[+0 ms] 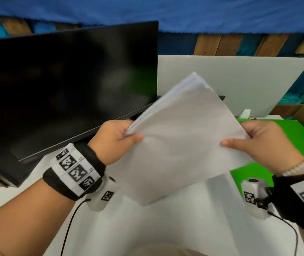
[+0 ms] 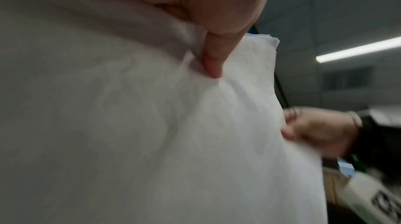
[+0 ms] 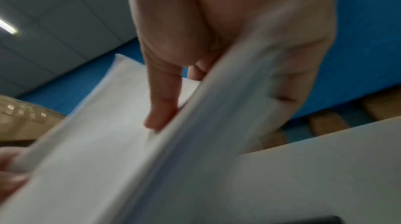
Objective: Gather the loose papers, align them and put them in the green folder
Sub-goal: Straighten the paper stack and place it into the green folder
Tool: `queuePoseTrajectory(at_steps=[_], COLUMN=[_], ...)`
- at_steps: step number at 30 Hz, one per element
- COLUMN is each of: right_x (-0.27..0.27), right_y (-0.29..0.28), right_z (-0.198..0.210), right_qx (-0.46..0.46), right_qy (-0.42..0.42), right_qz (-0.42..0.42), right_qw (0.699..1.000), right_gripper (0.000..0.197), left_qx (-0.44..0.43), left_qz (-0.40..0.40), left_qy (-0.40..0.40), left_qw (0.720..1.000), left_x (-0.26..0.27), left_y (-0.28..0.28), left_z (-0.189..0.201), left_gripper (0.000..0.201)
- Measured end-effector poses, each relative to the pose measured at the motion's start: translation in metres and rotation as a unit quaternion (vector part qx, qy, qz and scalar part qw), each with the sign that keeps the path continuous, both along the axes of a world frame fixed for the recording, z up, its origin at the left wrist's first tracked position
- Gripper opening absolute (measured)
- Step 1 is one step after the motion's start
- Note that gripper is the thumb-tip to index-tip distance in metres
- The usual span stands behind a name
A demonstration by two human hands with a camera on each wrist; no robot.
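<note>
- papers (image 1: 182, 145) gathered, lifted above the tabletop (image 1: 166, 228), left hand (image 1: 114, 139) and right hand (image 1: 263, 145) each pinching a side
- squaring unfinished; green folder (image 1: 295, 133) waits at the tabletop's right edge

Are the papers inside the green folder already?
No, both hands, left hand and right hand, hold the papers up above the green folder.

Right hand (image 3: 217, 30) pinching papers (image 3: 104, 150) — blurred edge

Matt white paper stack (image 1: 180, 141), glossy black monitor (image 1: 64, 85), smooth green folder (image 1: 298, 133).
</note>
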State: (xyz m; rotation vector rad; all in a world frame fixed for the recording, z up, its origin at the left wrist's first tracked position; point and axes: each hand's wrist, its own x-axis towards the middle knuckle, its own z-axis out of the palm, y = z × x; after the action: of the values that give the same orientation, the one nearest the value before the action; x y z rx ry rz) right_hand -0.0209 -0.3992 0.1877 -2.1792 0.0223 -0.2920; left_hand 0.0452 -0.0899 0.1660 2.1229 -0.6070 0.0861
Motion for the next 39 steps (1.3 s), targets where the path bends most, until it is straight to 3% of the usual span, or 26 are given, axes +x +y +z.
queuePoseTrajectory(at_steps=[2, 5, 7, 10, 12, 17, 22, 27, 29, 32, 33, 36, 39], right_x=[0.002, 0.005, 0.004, 0.001, 0.002, 0.007, 0.007, 0.009, 0.011, 0.012, 0.013, 0.014, 0.014], right_y=[-0.012, 0.002, 0.028, 0.067, 0.079, 0.079, 0.068, 0.061, 0.056, 0.052, 0.051, 0.053, 0.054], right_z=[-0.008, -0.026, -0.034, -0.042, -0.051, -0.081, -0.080, -0.094, -0.096, -0.092, -0.092, -0.092, -0.088], right_qx=[0.138, 0.410, 0.471, 0.445, 0.415, 0.387, 0.428, 0.410, 0.414, 0.407, 0.397, 0.377, 0.389], right_qy=[0.002, -0.011, -0.027, -0.086, -0.104, -0.032, -0.023, 0.020, 0.026, 0.038, 0.041, 0.047, 0.034], right_qz=[-0.007, 0.026, 0.050, 0.011, -0.019, -0.063, -0.049, -0.047, -0.042, -0.017, -0.009, -0.015, -0.021], right_qw=[0.990, 0.911, 0.880, 0.892, 0.904, 0.919, 0.902, 0.911, 0.909, 0.913, 0.917, 0.925, 0.920], right_gripper=[0.068, 0.067, 0.057, 0.019, 0.027, 0.026, 0.028, 0.031, 0.029, 0.024, 0.021, 0.025, 0.021], left_qx=[-0.076, -0.169, -0.243, -0.299, -0.260, -0.197, -0.201, -0.195, -0.209, -0.255, -0.283, -0.307, -0.331], left_qz=[0.023, 0.055, 0.082, 0.082, 0.075, 0.109, 0.127, 0.114, 0.111, 0.097, 0.083, 0.063, 0.086], left_qy=[0.058, 0.113, 0.129, 0.127, 0.102, 0.106, 0.078, 0.117, 0.119, 0.113, 0.133, 0.186, 0.176], left_qw=[0.995, 0.978, 0.958, 0.942, 0.957, 0.969, 0.968, 0.967, 0.964, 0.955, 0.946, 0.931, 0.923], left_x=[0.001, -0.003, -0.008, -0.019, -0.027, -0.034, -0.038, -0.042, -0.040, -0.033, -0.030, -0.026, -0.032], left_y=[0.007, 0.006, 0.000, -0.010, -0.015, -0.021, -0.027, -0.030, -0.027, -0.017, -0.015, -0.019, -0.024], left_z=[-0.010, -0.025, -0.037, -0.052, -0.061, -0.083, -0.086, -0.090, -0.085, -0.067, -0.062, -0.054, -0.052], left_gripper=[0.028, 0.024, 0.019, 0.026, 0.032, 0.030, 0.029, 0.031, 0.036, 0.068, 0.066, 0.031, 0.034])
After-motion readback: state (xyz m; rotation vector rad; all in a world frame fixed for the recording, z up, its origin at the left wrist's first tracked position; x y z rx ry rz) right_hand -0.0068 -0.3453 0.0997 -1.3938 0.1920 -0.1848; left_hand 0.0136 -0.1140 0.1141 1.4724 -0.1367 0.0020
